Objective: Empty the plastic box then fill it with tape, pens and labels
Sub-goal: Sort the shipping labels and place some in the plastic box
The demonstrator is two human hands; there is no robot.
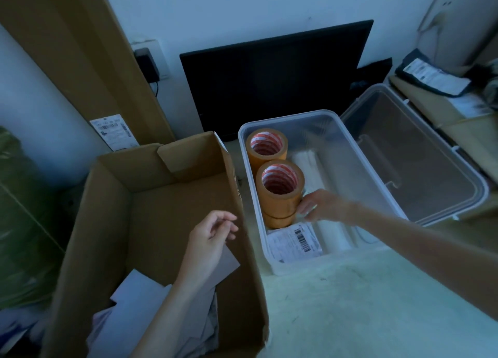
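Tape stacks in the plastic box (310, 270)

We see the right grip (320, 205), fingers relaxed, touching the near tape stack (280, 193); the left grip (213, 236) hangs loosely curled, empty.

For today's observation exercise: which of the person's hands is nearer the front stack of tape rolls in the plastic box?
Right. The right hand reaches into the plastic box, fingertips at the front tape stack's side. The left hand hovers over the cardboard box, outside the plastic box.

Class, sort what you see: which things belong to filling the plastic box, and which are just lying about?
Job: plastic box, tape rolls, label sheet, right hand touching the tape.

Lying about: cardboard box, lid, black screen, wall plug.
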